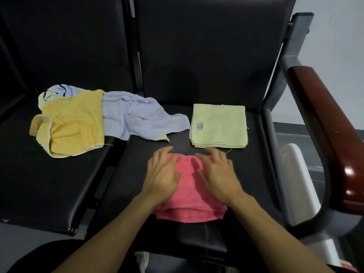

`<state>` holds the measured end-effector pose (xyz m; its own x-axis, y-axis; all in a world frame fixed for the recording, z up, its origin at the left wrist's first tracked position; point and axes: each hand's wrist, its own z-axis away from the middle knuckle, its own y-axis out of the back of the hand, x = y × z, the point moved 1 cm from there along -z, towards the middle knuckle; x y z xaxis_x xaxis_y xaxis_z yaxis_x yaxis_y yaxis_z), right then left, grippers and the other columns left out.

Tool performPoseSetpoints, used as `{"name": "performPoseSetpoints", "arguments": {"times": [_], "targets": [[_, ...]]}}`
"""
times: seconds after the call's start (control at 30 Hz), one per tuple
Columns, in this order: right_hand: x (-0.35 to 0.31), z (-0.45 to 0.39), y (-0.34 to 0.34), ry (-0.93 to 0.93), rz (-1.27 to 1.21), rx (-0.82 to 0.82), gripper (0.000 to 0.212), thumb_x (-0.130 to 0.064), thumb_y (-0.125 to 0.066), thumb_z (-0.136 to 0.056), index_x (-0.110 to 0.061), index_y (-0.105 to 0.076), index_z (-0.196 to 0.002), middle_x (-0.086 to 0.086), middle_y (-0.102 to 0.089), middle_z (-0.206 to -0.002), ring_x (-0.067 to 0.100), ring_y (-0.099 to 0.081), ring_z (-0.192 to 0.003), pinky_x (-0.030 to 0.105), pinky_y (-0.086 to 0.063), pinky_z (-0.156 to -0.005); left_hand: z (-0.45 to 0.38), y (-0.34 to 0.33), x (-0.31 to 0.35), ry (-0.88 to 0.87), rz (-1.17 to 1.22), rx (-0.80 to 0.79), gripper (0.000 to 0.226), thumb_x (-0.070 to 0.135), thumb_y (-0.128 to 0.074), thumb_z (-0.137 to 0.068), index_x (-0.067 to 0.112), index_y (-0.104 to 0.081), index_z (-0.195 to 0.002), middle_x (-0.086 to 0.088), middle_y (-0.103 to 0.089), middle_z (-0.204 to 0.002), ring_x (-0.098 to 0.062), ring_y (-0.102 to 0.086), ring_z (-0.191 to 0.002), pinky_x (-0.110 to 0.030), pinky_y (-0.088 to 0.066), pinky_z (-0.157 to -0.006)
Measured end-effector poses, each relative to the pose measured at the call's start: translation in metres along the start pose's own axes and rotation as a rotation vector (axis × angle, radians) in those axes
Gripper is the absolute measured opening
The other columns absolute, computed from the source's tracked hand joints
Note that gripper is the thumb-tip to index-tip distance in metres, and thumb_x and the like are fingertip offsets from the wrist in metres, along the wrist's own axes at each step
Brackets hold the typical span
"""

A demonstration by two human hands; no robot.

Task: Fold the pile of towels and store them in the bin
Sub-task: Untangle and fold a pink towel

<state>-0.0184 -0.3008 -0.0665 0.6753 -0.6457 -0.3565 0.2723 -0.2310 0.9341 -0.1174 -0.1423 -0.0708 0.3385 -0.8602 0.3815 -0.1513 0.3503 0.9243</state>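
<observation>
Left hand (162,177): fingers spread flat on the pink towel (190,203)
Right hand (218,178): likewise flat, fingers spread
Green towel (218,126): folded, just beyond

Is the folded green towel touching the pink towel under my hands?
Apart. The head view shows a strip of black seat between the near edge of the green towel and the far edge of the pink towel.
</observation>
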Motion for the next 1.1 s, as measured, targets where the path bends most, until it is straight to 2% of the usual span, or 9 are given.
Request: {"name": "performPoseSetpoints", "arguments": {"times": [0.13, 0.3, 0.47, 0.53, 0.63, 0.8, 0.9, 0.97, 1.1], "targets": [[-0.01, 0.013, -0.045, 0.083, 0.109, -0.244, 0.078, -0.062, 0.012, -0.091, -0.026, 0.004, -0.16, -0.002, 0.015, -0.167, 0.022, 0.022, -0.152, 0.057, 0.002, -0.122, 0.002, -0.033, 0.003, -0.005, -0.218, -0.228, 0.064, 0.042, -0.02, -0.107, 0.014, -0.001, -0.161, -0.008, 0.013, -0.169, -0.028, 0.018, -0.154, -0.046, 0.014, -0.124], [0.017, 0.013, -0.049, -0.047, 0.164, -0.266, 0.092, -0.074, 0.018, -0.081, -0.022, 0.017, -0.156, -0.006, 0.03, -0.161, 0.016, 0.03, -0.148, 0.057, 0.018, -0.115, 0.002, -0.048, -0.015, 0.029, -0.235, -0.283, 0.095, 0.061, 0.018, -0.076, 0.012, 0.017, -0.158, -0.007, 0.026, -0.166, -0.021, 0.025, -0.153, -0.047, 0.022, -0.116], [0.013, 0.007, -0.031, -0.092, 0.102, -0.234, 0.085, -0.065, 0.001, -0.091, -0.016, -0.007, -0.16, 0.002, 0.01, -0.168, 0.021, 0.005, -0.155, 0.056, -0.01, -0.12, -0.005, -0.036, -0.009, 0.081, -0.129, -0.266, 0.073, 0.054, -0.026, -0.104, 0.013, -0.005, -0.162, -0.01, 0.016, -0.168, -0.028, 0.016, -0.155, -0.051, 0.005, -0.125], [0.01, -0.001, -0.021, -0.141, -0.032, -0.124, 0.062, -0.052, -0.03, -0.103, -0.017, -0.026, -0.155, 0.007, -0.008, -0.166, 0.029, -0.014, -0.15, 0.056, -0.023, -0.115, -0.014, -0.022, -0.011, 0.179, -0.006, -0.093, 0.062, 0.046, -0.048, -0.102, 0.015, -0.033, -0.154, -0.014, -0.012, -0.164, -0.034, -0.012, -0.15, -0.05, -0.019, -0.12], [0.015, -0.011, -0.012, -0.256, -0.252, -0.007, 0.059, -0.037, -0.055, -0.1, -0.016, -0.034, -0.152, 0.012, -0.03, -0.148, 0.031, -0.032, -0.133, 0.047, -0.034, -0.109, -0.025, -0.008, -0.026, 0.371, 0.224, 0.029, 0.06, 0.037, -0.066, -0.094, 0.013, -0.045, -0.144, -0.012, -0.04, -0.14, -0.033, -0.043, -0.129, -0.046, -0.038, -0.11], [0.022, -0.014, -0.013, -0.386, -0.477, -0.025, 0.067, -0.026, -0.064, -0.097, -0.017, -0.03, -0.154, 0.016, -0.041, -0.138, 0.033, -0.044, -0.129, 0.037, -0.037, -0.106, -0.029, -0.013, -0.039, 0.493, 0.316, -0.035, 0.056, 0.036, -0.069, -0.093, 0.004, -0.052, -0.135, -0.015, -0.058, -0.129, -0.033, -0.055, -0.121, -0.041, -0.045, -0.102], [0.026, -0.016, -0.011, -0.462, -0.602, -0.046, 0.071, -0.023, -0.066, -0.096, -0.015, -0.028, -0.155, 0.014, -0.051, -0.141, 0.029, -0.05, -0.129, 0.033, -0.038, -0.105, -0.031, -0.013, -0.041, 0.535, 0.335, -0.051, 0.036, 0.04, -0.065, -0.094, 0.004, -0.064, -0.089, -0.012, -0.067, -0.091, -0.034, -0.064, -0.095, -0.041, -0.052, -0.081], [0.027, -0.016, -0.01, -0.466, -0.628, -0.04, 0.07, -0.021, -0.067, -0.095, -0.018, -0.029, -0.154, 0.01, -0.058, -0.132, 0.025, -0.056, -0.121, 0.029, -0.04, -0.1, -0.031, -0.011, -0.037, 0.548, 0.344, -0.059, 0.044, 0.039, -0.064, -0.095, 0.008, -0.051, -0.066, -0.007, -0.058, -0.07, -0.032, -0.059, -0.076, -0.039, -0.045, -0.067], [0.026, -0.016, -0.012, -0.375, -0.659, -0.005, 0.076, 0.001, -0.065, -0.085, -0.032, -0.038, -0.148, -0.014, -0.043, -0.084, 0.007, -0.049, -0.078, 0.026, -0.045, -0.084, -0.031, -0.008, -0.027, 0.446, 0.384, -0.107, 0.022, 0.028, -0.065, -0.093, 0.007, -0.057, -0.093, -0.008, -0.062, -0.095, -0.027, -0.06, -0.088, -0.042, -0.048, -0.076]]}}
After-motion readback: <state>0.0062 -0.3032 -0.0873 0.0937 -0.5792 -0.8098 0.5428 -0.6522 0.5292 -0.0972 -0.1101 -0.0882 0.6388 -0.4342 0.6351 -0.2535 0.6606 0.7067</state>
